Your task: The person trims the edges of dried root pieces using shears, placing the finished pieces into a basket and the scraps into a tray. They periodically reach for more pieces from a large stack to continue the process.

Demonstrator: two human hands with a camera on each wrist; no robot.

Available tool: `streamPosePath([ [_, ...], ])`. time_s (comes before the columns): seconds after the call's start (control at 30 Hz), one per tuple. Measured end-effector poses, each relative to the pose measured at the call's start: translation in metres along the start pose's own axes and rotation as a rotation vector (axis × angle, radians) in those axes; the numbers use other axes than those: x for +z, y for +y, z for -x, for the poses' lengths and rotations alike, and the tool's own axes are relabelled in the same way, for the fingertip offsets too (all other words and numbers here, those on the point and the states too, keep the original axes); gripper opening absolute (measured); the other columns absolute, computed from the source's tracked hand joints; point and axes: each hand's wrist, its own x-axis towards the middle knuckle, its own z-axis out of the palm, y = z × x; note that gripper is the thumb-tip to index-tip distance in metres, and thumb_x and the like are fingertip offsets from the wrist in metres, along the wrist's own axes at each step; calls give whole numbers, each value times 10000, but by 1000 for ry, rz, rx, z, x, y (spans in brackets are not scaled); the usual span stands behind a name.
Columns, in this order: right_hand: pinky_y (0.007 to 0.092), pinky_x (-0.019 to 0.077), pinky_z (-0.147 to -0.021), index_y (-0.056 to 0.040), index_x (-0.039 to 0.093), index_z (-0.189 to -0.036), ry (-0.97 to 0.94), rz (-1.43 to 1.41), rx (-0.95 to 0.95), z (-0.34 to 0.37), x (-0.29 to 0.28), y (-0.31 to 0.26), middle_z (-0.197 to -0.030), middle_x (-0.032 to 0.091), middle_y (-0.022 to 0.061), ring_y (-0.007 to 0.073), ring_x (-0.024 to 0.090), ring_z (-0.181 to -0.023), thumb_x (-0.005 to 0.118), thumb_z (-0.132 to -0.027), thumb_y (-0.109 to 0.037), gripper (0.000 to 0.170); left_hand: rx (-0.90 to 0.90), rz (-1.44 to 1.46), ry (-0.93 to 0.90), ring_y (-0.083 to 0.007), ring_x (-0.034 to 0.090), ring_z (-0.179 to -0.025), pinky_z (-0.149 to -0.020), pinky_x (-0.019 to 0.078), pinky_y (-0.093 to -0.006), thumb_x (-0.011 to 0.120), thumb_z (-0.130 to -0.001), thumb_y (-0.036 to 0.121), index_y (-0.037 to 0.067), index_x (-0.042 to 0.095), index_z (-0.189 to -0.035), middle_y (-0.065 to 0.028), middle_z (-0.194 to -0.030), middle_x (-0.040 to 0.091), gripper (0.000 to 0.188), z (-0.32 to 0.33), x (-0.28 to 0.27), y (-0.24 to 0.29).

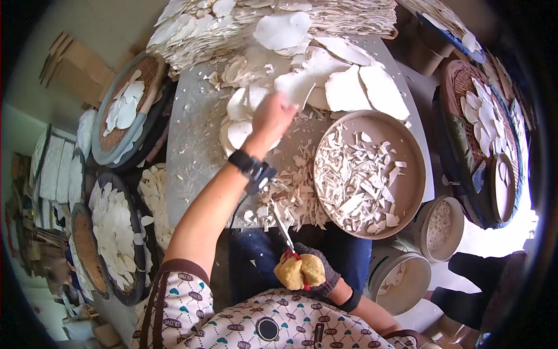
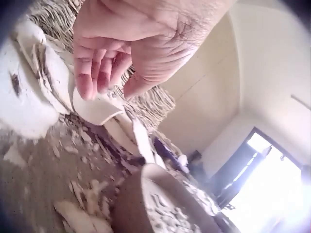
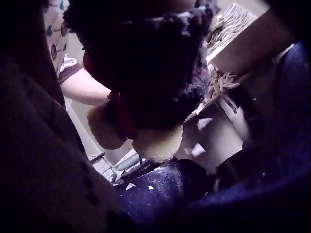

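My bare left hand (image 1: 272, 120) is over the white flat pieces (image 1: 293, 87) on the grey table (image 1: 195, 125). In the left wrist view, the fingers and thumb of that hand (image 2: 124, 53) are bent with a gap between them, fingertips at the edge of a curved white piece (image 2: 97, 110); whether they touch it is unclear. My gloved right hand (image 1: 327, 274) grips scissors (image 1: 283, 228) with yellow padded handles (image 1: 299, 271), low over my lap, blades pointing up toward the table edge. The right wrist view shows the dark glove (image 3: 146, 63) and the pads (image 3: 158, 144).
A round tray (image 1: 414, 154) of white fragments stands at the table's right, with loose scraps (image 1: 293, 195) beside it. Stacked sheets (image 1: 349, 20) line the back. Buckets (image 1: 401, 279) stand at lower right; round baskets (image 1: 102, 152) with white pieces stand on both sides.
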Motion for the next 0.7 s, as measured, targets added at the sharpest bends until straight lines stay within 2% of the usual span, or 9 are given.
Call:
streamPosePath([
  [0.07, 293, 456, -804, -48, 529, -985, -29, 427, -172, 0, 6, -3, -971, 562, 71, 176, 562, -894, 673, -705, -61, 315, -23, -232, 217, -262, 605, -822, -677, 494, -367, 678, -716, 275, 7, 557, -971, -136, -788, 588, 389, -28, 14, -8],
  [0.17, 293, 454, -798, -50, 527, -987, -37, 475, -179, 0, 5, -4, -966, 561, 68, 175, 560, -889, 710, -664, -84, 373, -137, -266, 152, -289, 590, -887, -730, 486, -393, 701, -678, 269, -15, 517, -1023, -163, -859, 577, 483, -45, 29, -17],
  [0.23, 292, 453, -798, -56, 528, -1001, -33, 636, -220, 0, 6, -6, -958, 562, 70, 175, 559, -889, 749, -609, -102, 453, -81, -170, 194, -294, 591, -877, -739, 483, -369, 699, -673, 246, -23, 523, -1002, -162, -876, 587, 460, -49, 34, -19],
  [0.27, 292, 455, -793, -49, 527, -997, -20, 597, -204, 0, 7, -4, -957, 561, 69, 174, 559, -887, 725, -645, -111, 408, -58, -123, 214, -297, 591, -872, -744, 481, -356, 698, -671, 235, -26, 526, -991, -162, -885, 592, 448, -47, 37, -21],
  [0.37, 293, 460, -783, -25, 526, -985, 4, 422, -163, 0, 6, 1, -951, 561, 66, 170, 559, -882, 634, -760, -138, 274, -6, 387, 8, -253, 596, -875, -751, 472, -319, 674, -688, 175, -35, 504, -999, -161, -917, 598, 411, -39, 30, -39],
  [0.47, 304, 465, -780, 8, 530, -958, 53, -3, -88, -5, -25, 18, -928, 568, 84, 179, 561, -849, 483, -871, -182, 214, 73, 497, 21, -196, 591, -880, -728, 469, -287, 612, -759, 100, -24, 476, -1043, -138, -964, 593, 338, 10, 11, -55],
  [0.53, 312, 466, -773, 20, 538, -935, 188, -251, -107, -10, -34, 16, -913, 575, 105, 191, 562, -810, 447, -897, -225, 264, -91, 971, -32, -155, 583, -877, -733, 489, -283, 523, -833, 39, 2, 447, -1125, -86, -1014, 582, 304, 73, -20, -27],
  [0.6, 367, 447, -841, 14, 534, -1022, -11, 295, -496, -4, -3, 0, -1018, 577, 107, 236, 563, -917, 446, -876, -288, 347, -226, 1125, -45, -167, 578, -912, -764, 489, -295, 505, -838, 22, 8, 424, -1155, -98, -1056, 565, 328, 122, -31, -31],
  [0.7, 400, 434, -863, 22, 508, -1077, -416, -286, -356, -28, -9, -7, -1056, 569, 136, 280, 547, -987, 445, -868, -228, 331, -312, 1245, 17, -198, 516, -1052, -874, 444, -324, 492, -819, -28, 21, 336, -1261, -112, -1182, 490, 472, 186, -41, -25],
])
